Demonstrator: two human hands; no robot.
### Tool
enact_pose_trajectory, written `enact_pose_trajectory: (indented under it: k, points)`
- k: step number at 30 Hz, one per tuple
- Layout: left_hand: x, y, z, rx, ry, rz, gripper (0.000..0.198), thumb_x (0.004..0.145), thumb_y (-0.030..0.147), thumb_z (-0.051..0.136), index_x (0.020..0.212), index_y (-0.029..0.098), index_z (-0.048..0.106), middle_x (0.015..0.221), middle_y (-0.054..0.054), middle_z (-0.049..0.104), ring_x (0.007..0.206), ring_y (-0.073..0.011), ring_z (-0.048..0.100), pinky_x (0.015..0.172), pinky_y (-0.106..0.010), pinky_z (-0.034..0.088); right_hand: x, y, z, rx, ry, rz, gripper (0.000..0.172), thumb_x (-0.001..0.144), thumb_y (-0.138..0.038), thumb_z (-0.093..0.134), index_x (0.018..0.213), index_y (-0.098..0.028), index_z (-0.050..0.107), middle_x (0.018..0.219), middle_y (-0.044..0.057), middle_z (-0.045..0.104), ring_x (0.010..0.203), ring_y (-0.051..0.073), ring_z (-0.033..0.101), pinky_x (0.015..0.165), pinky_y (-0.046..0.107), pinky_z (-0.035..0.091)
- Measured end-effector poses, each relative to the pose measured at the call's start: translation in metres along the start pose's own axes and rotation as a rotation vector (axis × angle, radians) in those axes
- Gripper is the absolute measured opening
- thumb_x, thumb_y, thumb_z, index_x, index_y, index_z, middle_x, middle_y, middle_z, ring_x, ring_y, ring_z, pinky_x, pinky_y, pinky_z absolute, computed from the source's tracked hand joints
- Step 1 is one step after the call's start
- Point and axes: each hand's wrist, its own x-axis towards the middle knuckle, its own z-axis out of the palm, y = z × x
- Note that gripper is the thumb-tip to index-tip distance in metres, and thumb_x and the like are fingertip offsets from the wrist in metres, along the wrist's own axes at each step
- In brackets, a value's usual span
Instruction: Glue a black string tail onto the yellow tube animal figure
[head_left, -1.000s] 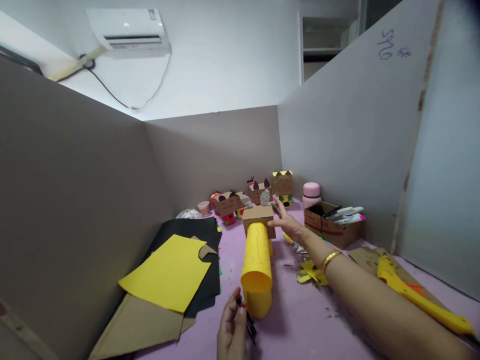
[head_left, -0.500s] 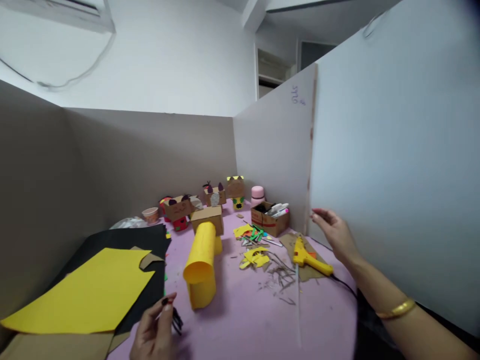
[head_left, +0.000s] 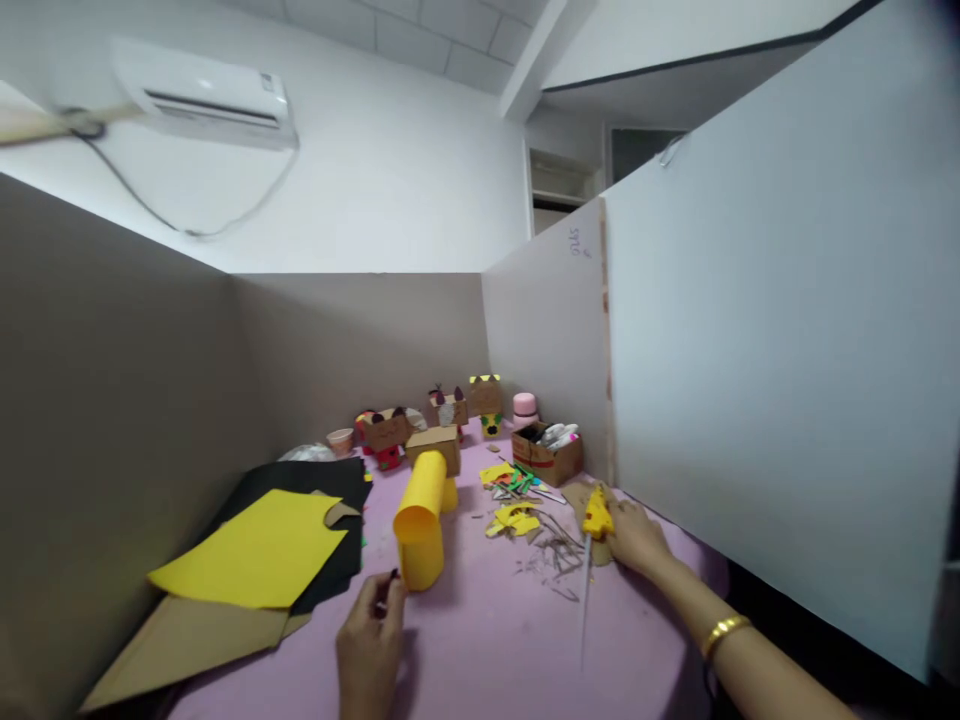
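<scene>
My right hand [head_left: 636,538] is closed around the handle of a yellow hot glue gun [head_left: 597,512], a glue stick [head_left: 585,600] trailing toward me from its back end. A piece of brown cardboard [head_left: 577,494] lies under the gun. Near the front of the table, my left hand [head_left: 371,635] pinches a small dark piece [head_left: 394,574], mostly hidden by the fingers. Just beyond that hand stands a bent yellow paper tube figure [head_left: 421,515] with a cardboard box head [head_left: 435,441] at its far end.
Yellow sheet [head_left: 262,550] and black sheets [head_left: 300,480] lie left on cardboard. Paper scraps [head_left: 517,518] litter the middle. Behind stand a box of pens [head_left: 547,462], a pink bottle [head_left: 524,406], a paper cup [head_left: 340,440] and cardboard animal figures [head_left: 387,432]. Partitions [head_left: 360,330] enclose the pink table [head_left: 480,640].
My right hand has come down from beside the partition onto the glue gun and taken hold of it. The left hand is closer to the yellow tube figure. The view has shifted.
</scene>
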Motion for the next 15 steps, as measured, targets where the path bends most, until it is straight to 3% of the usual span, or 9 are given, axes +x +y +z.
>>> enact_pose_trajectory:
  k: [2, 4, 9, 12, 15]
  points:
    - [-0.003, -0.003, 0.001, -0.014, 0.008, 0.031, 0.026, 0.076, 0.046, 0.046, 0.079, 0.022, 0.056, 0.071, -0.001, 0.064, 0.062, -0.0187, 0.057, 0.060, -0.028, 0.042, -0.001, 0.005, 0.006, 0.008, 0.005, -0.028, 0.022, 0.082, -0.018, 0.055, 0.104, -0.014, 0.058, 0.103, 0.008, 0.061, 0.100, 0.025, 0.056, 0.083, 0.045, 0.045]
    - [-0.006, -0.004, 0.002, -0.031, 0.009, 0.051, 0.025, 0.078, 0.044, 0.045, 0.079, 0.022, 0.057, 0.072, -0.001, 0.064, 0.063, -0.0181, 0.057, 0.059, -0.027, 0.042, -0.004, 0.014, 0.011, 0.045, 0.028, -0.078, 0.032, 0.078, -0.015, 0.052, 0.110, -0.011, 0.055, 0.104, 0.014, 0.060, 0.103, 0.030, 0.055, 0.082, 0.045, 0.045]
    - [-0.010, -0.002, 0.005, -0.064, 0.019, 0.066, 0.023, 0.082, 0.038, 0.044, 0.084, 0.020, 0.058, 0.076, -0.004, 0.065, 0.068, -0.0189, 0.058, 0.063, -0.028, 0.043, -0.010, 0.030, 0.000, 0.230, 0.122, -0.147, 0.047, 0.080, -0.037, 0.035, 0.115, -0.008, 0.048, 0.112, 0.019, 0.057, 0.107, 0.031, 0.053, 0.092, 0.042, 0.042]
    - [-0.012, 0.001, 0.005, -0.081, 0.008, 0.067, 0.023, 0.083, 0.037, 0.043, 0.086, 0.019, 0.058, 0.079, -0.005, 0.066, 0.070, -0.0194, 0.059, 0.064, -0.029, 0.043, -0.020, 0.015, -0.020, 0.350, 0.136, -0.175, 0.055, 0.082, -0.051, 0.029, 0.121, -0.014, 0.041, 0.118, 0.016, 0.054, 0.109, 0.026, 0.053, 0.085, 0.034, 0.048]
    - [-0.013, 0.001, 0.004, -0.081, 0.012, 0.072, 0.023, 0.083, 0.036, 0.043, 0.086, 0.020, 0.058, 0.081, -0.005, 0.067, 0.072, -0.0194, 0.059, 0.065, -0.029, 0.043, -0.035, -0.019, -0.038, 0.556, 0.198, -0.228, 0.051, 0.080, -0.053, 0.038, 0.119, -0.020, 0.044, 0.121, 0.012, 0.052, 0.110, 0.027, 0.051, 0.089, 0.038, 0.044]
